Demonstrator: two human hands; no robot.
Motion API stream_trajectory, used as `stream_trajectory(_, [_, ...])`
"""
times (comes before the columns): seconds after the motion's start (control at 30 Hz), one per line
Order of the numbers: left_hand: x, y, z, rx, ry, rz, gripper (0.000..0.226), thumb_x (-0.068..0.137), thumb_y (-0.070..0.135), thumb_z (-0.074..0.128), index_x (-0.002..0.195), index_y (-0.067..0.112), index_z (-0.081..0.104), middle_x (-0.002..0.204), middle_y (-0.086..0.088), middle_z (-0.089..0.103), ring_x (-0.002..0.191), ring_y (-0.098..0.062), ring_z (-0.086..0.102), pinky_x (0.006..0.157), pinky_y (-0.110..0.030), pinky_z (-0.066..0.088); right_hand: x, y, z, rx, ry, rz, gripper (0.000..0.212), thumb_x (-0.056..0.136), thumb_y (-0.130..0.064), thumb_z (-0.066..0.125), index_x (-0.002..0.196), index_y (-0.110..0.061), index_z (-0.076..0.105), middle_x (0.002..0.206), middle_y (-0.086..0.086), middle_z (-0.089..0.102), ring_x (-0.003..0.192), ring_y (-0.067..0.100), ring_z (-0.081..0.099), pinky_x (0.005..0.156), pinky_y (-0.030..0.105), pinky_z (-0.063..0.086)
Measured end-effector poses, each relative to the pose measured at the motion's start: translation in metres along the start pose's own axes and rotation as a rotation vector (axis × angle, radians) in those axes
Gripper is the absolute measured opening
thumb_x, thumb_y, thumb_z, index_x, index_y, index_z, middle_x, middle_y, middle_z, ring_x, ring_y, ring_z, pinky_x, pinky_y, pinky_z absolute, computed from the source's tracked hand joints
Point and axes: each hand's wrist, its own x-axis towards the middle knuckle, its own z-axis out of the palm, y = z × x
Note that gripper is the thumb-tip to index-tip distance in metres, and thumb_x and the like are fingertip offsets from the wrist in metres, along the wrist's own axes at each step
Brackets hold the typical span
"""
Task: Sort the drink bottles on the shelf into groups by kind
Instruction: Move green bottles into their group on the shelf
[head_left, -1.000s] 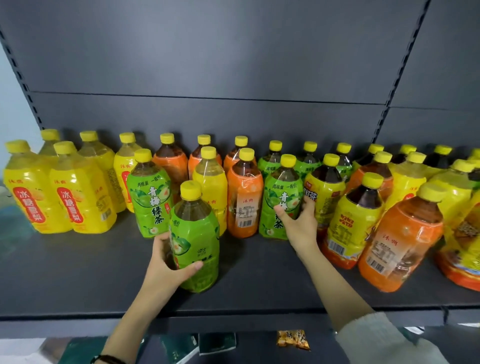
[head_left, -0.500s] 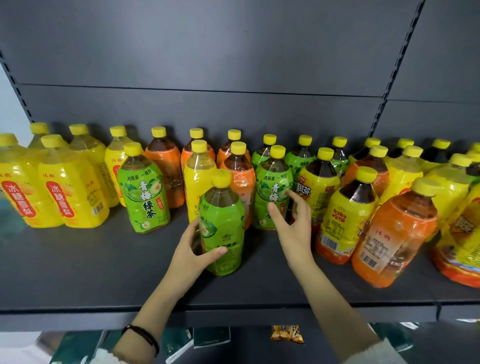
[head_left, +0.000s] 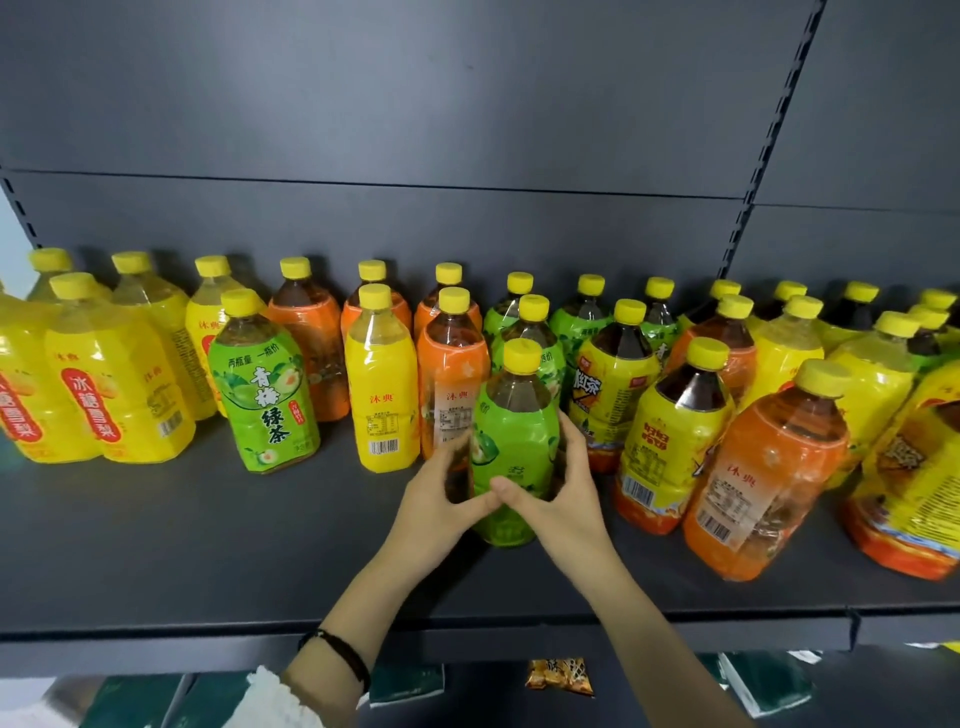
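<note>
Towards the left of the shelf (head_left: 156, 545), a lone green tea bottle (head_left: 262, 400) stands upright beside yellow bottles (head_left: 119, 384). Further right, the left hand (head_left: 441, 512) wraps the left flank of the held green bottle (head_left: 511, 431), thumb across its front and fingers curled behind, against an orange bottle (head_left: 449, 374). The held bottle is upright between both palms, cap up, near the shelf's front; whether its base touches cannot be told. The right hand (head_left: 563, 499) curls round its right flank, the two thumbs meeting. Neither hand is nearer. Just behind it and rightward stand more green bottles (head_left: 582, 325), likely its group
</note>
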Motion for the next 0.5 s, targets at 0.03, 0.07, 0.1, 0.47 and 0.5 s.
stream_trajectory(0.03, [0.004,0.004,-0.001,0.07,-0.03,0.032,0.08,0.067,0.062,0.071,0.137,0.029,0.048,0.133,0.014,0.055,0.123,-0.001,0.05,0.105,-0.035,0.043,0.002,0.001,-0.003,0.012,0.019,0.003,0.09,0.07,-0.019,0.084,0.139,-0.043,0.03,0.135,-0.022,0.045,0.126,-0.004,0.044,0.104,0.031,0.045])
stream_trajectory(0.07, [0.008,0.007,-0.003,0.136,-0.058,0.073,0.077,0.07,0.06,0.071,0.137,0.028,0.049,0.134,0.014,0.053,0.125,-0.001,0.047,0.106,-0.035,0.041,0.005,0.002,-0.008,0.021,0.04,0.011,0.088,0.071,-0.017,0.083,0.138,-0.043,0.032,0.133,-0.022,0.047,0.123,-0.006,0.046,0.101,0.029,0.046])
stream_trajectory(0.1, [0.011,0.008,-0.006,0.183,-0.055,0.105,0.07,0.073,0.053,0.072,0.135,0.027,0.052,0.134,0.013,0.051,0.125,-0.001,0.045,0.107,-0.034,0.04,0.007,0.004,-0.012,0.033,0.055,0.017,0.086,0.071,-0.016,0.083,0.135,-0.045,0.034,0.13,-0.023,0.048,0.119,-0.01,0.047,0.098,0.024,0.047])
stream_trajectory(0.47, [0.052,-0.015,-0.067,0.291,0.682,-0.054,0.109,0.061,0.033,0.088,0.146,0.009,0.024,0.145,-0.016,0.033,0.135,-0.03,0.031,0.11,-0.047,0.031,0.016,0.007,-0.029,-0.21,0.045,0.081,0.113,0.052,-0.064,0.081,0.145,-0.038,0.022,0.142,-0.014,0.025,0.138,0.012,0.027,0.114,0.041,0.033])
stream_trajectory(0.5, [0.057,-0.017,-0.067,0.262,0.633,-0.059,0.114,0.06,0.034,0.088,0.147,0.01,0.02,0.146,-0.014,0.033,0.137,-0.028,0.031,0.111,-0.048,0.032,0.016,0.007,-0.022,-0.226,0.089,0.081,0.119,0.047,-0.061,0.082,0.145,-0.034,0.021,0.14,-0.011,0.025,0.137,0.013,0.027,0.113,0.041,0.033])
